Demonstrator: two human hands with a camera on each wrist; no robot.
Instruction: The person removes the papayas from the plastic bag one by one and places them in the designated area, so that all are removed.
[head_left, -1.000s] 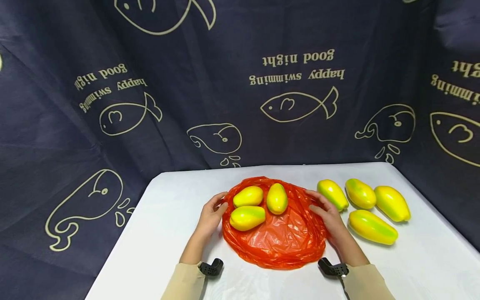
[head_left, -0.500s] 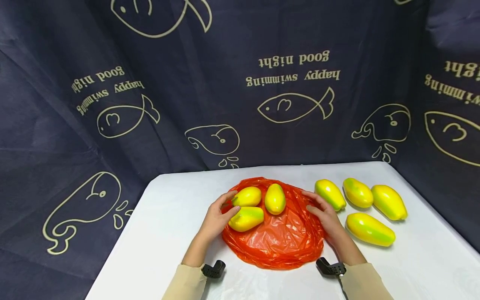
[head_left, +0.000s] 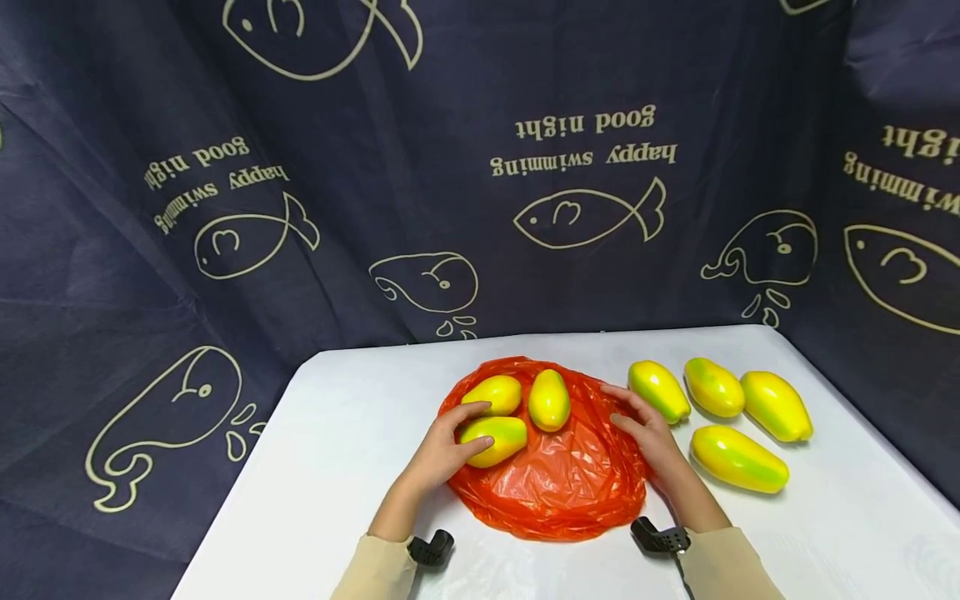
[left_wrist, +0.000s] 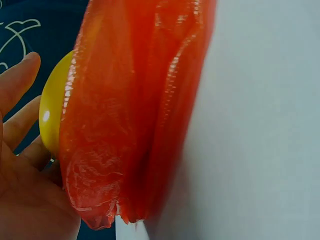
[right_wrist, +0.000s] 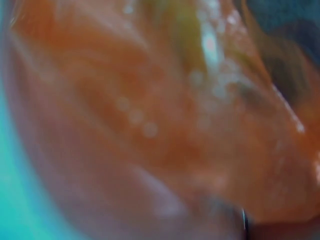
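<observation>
A red plastic bag (head_left: 566, 475) lies spread with its mouth open on the white table, with three yellow-green papayas in it. My left hand (head_left: 442, 446) reaches over the bag's left side and holds the front-left papaya (head_left: 506, 435), index finger along its far side and thumb over its near side. Just beyond lies a second papaya (head_left: 504, 390); a third papaya (head_left: 549, 400) is to the right. In the left wrist view the bag's red wall (left_wrist: 115, 115) covers much of that papaya. My right hand (head_left: 654, 433) grips the bag's right rim. The right wrist view is blurred by red plastic.
To the right of my right hand lie several loose papayas, the closest being one papaya (head_left: 658, 392) and another long papaya (head_left: 738, 458). The white table (head_left: 352, 417) ends at a dark blue cloth (head_left: 420, 167) with printed fish behind it.
My left hand has moved from the bag's left rim inward to the right, over the front-left papaya. The right hand has stayed at the bag's right side.
</observation>
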